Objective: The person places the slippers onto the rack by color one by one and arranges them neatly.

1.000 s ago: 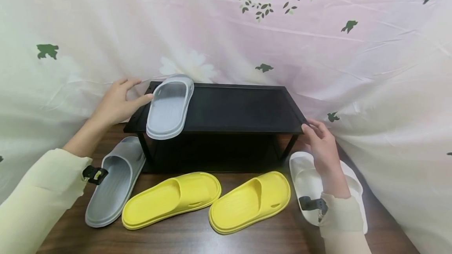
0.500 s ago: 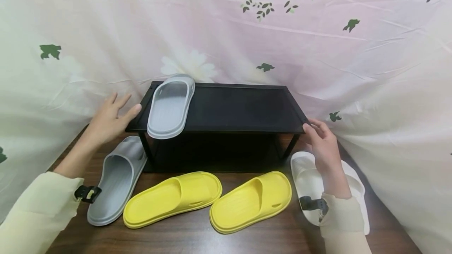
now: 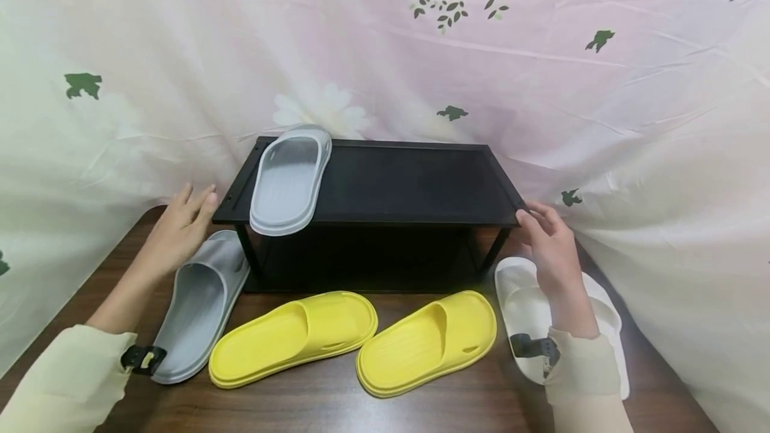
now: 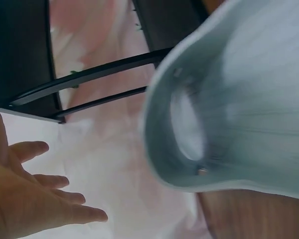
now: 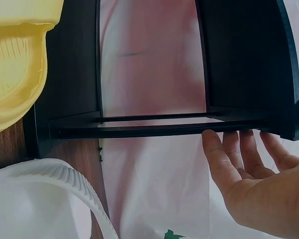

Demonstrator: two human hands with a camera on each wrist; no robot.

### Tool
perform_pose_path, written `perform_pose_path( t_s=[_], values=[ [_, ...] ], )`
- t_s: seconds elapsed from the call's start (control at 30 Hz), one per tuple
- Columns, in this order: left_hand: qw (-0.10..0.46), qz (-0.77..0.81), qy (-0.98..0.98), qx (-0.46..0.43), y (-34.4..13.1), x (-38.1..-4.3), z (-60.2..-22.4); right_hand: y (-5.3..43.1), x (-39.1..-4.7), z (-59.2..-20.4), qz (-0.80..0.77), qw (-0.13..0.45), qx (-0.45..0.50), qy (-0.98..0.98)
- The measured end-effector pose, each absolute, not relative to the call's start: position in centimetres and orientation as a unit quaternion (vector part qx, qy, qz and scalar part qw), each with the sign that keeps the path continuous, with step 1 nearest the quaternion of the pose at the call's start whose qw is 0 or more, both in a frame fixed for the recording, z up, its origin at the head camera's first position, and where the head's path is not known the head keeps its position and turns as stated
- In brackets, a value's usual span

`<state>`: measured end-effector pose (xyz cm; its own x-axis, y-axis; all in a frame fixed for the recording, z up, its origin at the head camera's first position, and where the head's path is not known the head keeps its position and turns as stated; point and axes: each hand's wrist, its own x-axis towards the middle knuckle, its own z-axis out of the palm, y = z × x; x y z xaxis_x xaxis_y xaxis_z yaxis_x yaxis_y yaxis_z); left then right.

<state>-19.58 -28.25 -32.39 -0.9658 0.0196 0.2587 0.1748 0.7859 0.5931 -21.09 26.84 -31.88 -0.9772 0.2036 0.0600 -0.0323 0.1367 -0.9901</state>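
Note:
A black two-tier shoe rack [image 3: 415,182] stands against the cloth. One grey slipper [image 3: 287,186] lies on the left end of its top shelf. My right hand [image 3: 555,252] grips the rack's right front corner, thumb on top; in the right wrist view the fingers [image 5: 249,154] reach under the shelf by the leg. My left hand [image 3: 177,229] hangs in the air left of the rack, fingers spread and holding nothing. Below it, a second grey slipper [image 3: 198,306] rests on the wooden surface, looming large in the left wrist view.
Two yellow slippers [image 3: 265,346] lie in front of the rack, one left and one right of the middle. A white pair [image 3: 523,299] sits at the right, partly hidden under my right forearm. Patterned cloth [image 3: 385,52] hangs behind and at both sides.
My left hand has moved away from the grey slipper on the top shelf, going left and down. The right hand stays at the rack's corner, and the slippers lie as before.

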Motion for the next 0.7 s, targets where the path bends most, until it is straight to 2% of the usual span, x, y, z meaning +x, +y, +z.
perform_pose_path(
  t_s=[0.17, 0.57, 0.7],
  values=[
    [0.1, -0.289, -0.951, -0.046, -28.7, -19.3, -34.0, 26.8, -21.1, -31.9, 0.646, 0.095, -0.057, -0.755],
    [0.011, -0.253, -0.967, 0.0, -28.9, -18.0, -36.5, 26.9, -21.3, -32.2, 0.659, 0.093, -0.056, -0.744],
    [0.009, -0.259, -0.966, 0.009, -29.3, -17.8, -37.5, 26.9, -21.4, -32.1, 0.66, 0.094, -0.054, -0.744]
  ],
)
